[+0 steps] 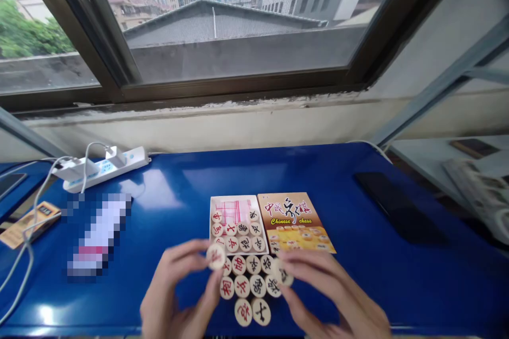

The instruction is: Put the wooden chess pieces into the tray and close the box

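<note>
the work with the chess pieces stood partway. ten tray pieces (242, 228) could be counted in the white tray (212, 206), ahead and to the right of the left hand (178, 280): two rows of four, and a far row with a piece at each end and a pink-lined sheet (236, 212) between. ten table pieces (242, 286) lay outside on the blue table (258, 167), between the two hands, red-marked toward the left hand and dark-marked toward the right hand (332, 288), so roughly half of what showed was out of the tray.

the left hand was parted only as far as the red-marked piece (216, 256) pinched between its thumb and fingers. the right hand likewise pinched a dark-marked piece (283, 274).

that left piece hid the tray's near left corner, and the left fingertips covered part of the nearest table piece. the right piece overlapped dark ones beside it. blur softened both hands and both held characters, and the lower edge cut off the wrists. whether the right fingers touched the printed lid (300, 222) ahead of them, or whether more pieces lay underneath, could not be told.
</note>
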